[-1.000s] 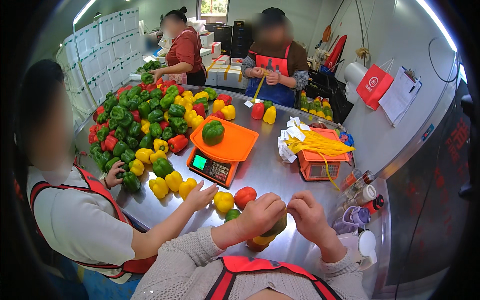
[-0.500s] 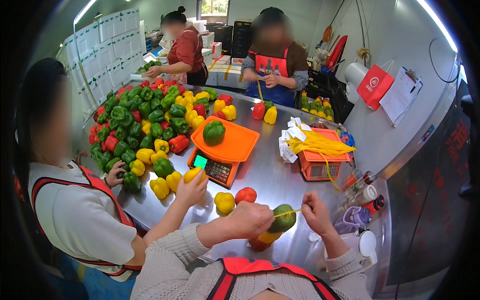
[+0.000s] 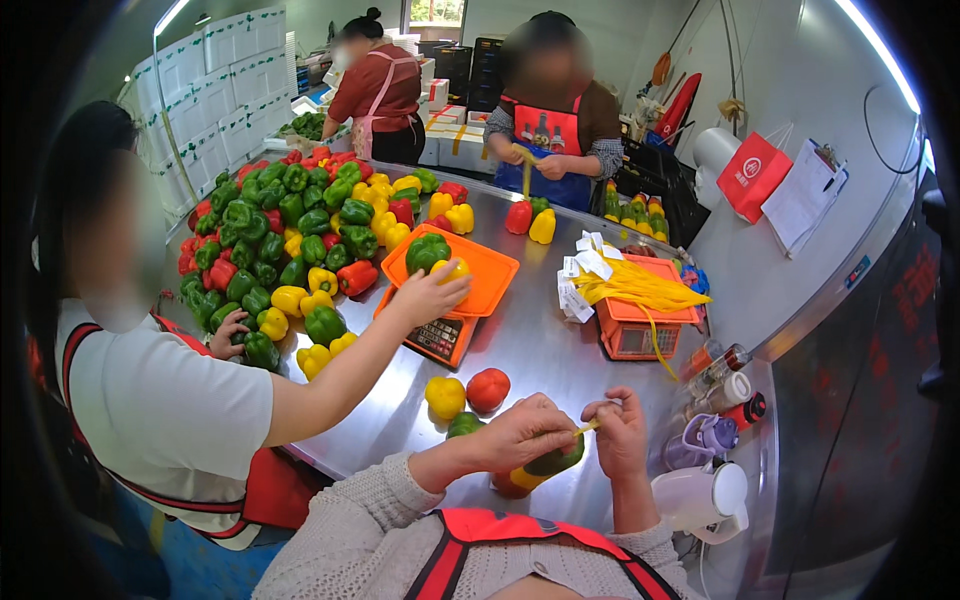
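Observation:
My left hand (image 3: 530, 432) pinches one side of a thin yellow strip (image 3: 588, 427), probably netting. The strip's other end is between the closed fingers of my right hand (image 3: 615, 435). Just below them, a green bell pepper (image 3: 562, 461) sits in a row with a yellow bell pepper (image 3: 523, 479) and a red one, partly hidden by my left hand and wrist. Beyond my left hand lie a loose yellow pepper (image 3: 445, 397) and a red pepper (image 3: 488, 390). Another green pepper (image 3: 465, 425) shows beside my left wrist.
A co-worker's hand (image 3: 430, 298) holds a yellow pepper over the orange scale (image 3: 480, 262). Mixed peppers (image 3: 270, 240) heap at left. Yellow strips with white tags (image 3: 640, 285) lie on an orange basket (image 3: 650, 335). Bottles and a white kettle (image 3: 700, 497) line the right edge.
My hands have come closer together and the strip between them is shorter. A green pepper now shows by my left wrist. The left co-worker's hand has carried a yellow pepper to the scale.

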`<state>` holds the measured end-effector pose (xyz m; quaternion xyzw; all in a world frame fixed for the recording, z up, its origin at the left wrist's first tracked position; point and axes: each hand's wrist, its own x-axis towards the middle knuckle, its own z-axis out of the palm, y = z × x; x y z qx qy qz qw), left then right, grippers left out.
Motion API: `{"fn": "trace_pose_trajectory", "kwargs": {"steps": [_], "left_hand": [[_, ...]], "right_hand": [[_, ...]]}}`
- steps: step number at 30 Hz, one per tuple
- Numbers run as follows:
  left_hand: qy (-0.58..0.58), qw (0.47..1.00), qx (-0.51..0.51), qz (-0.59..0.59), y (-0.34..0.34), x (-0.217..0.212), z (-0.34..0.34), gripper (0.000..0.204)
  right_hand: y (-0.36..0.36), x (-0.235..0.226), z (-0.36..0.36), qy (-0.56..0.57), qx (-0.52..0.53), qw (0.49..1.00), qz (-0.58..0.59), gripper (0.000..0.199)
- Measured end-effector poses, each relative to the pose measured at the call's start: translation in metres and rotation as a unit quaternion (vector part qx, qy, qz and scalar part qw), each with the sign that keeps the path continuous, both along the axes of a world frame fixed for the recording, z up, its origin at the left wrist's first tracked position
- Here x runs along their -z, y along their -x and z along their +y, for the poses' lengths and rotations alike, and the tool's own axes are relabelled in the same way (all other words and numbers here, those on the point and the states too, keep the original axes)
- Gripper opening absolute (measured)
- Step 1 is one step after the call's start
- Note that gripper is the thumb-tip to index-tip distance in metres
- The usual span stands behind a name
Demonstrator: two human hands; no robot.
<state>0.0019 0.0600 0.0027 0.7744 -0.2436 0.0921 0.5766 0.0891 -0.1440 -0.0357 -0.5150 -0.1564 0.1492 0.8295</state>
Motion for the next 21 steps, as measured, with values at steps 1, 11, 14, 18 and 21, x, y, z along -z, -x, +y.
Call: {"fn": "trace_pose_trajectory", "kwargs": {"steps": [1,11,14,18,21], "left_hand": [[-0.03,0.999,-0.021,-0.016,0.0,0.0,0.0,0.014],[0.012,0.999,-0.038,0.032,0.017,-0.001,0.003,0.019],[0.019,0.998,-0.067,0.008,0.023,0.003,0.002,0.019],[0.055,0.994,-0.078,0.059,0.032,0.007,0.004,0.019],[0.172,0.97,-0.048,0.167,0.034,0.008,0.009,0.018]], "right_hand": [[0.002,-0.008,0.001,-0.027,-0.022,0.999,-0.001,0.025],[0.027,-0.033,0.007,0.145,-0.121,0.962,-0.198,0.022],[0.031,-0.043,0.009,0.252,-0.088,0.901,-0.341,0.022],[0.027,-0.037,0.01,0.268,-0.073,0.883,-0.379,0.022],[0.027,-0.03,0.012,0.273,-0.064,0.884,-0.374,0.021]]}}
